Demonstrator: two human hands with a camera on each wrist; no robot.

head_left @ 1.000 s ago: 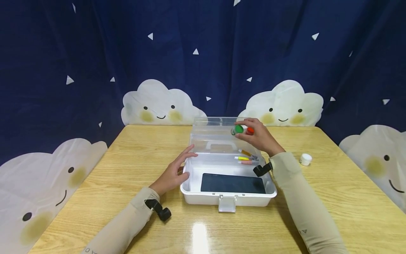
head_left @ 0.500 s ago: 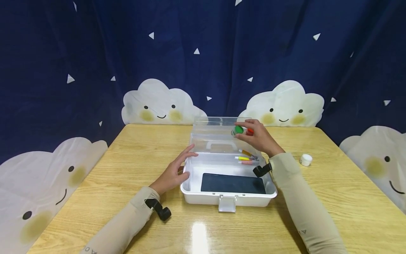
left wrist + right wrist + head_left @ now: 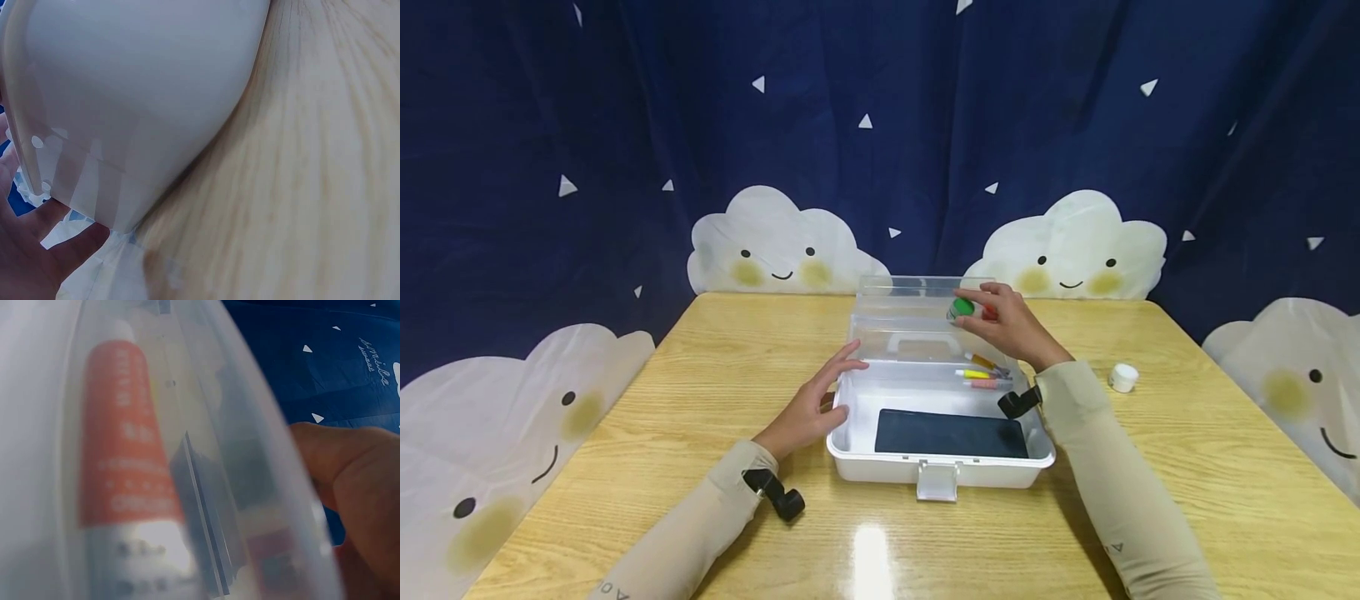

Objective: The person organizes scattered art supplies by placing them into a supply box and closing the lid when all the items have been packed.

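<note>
My right hand pinches a small jar with a green lid between thumb and fingers, above the clear tiers at the back of the white storage box. A red lid shows partly behind the fingers; whether they touch it I cannot tell. Below that hand, yellow, orange and pink paint tubes lie in a clear tray; an orange-red paint tube fills the right wrist view. My left hand rests at the box's left side with extended fingers, two of them touching its corner in the left wrist view.
A dark flat rectangular thing lies on the box floor. The front latch hangs down. To the right stands a small white-lidded jar on the wooden table. A dark blue curtain with clouds hangs behind.
The green-lidded jar tips slightly in my right fingers, and less of the red lid shows behind them. My left hand stays in the same place on the box.
</note>
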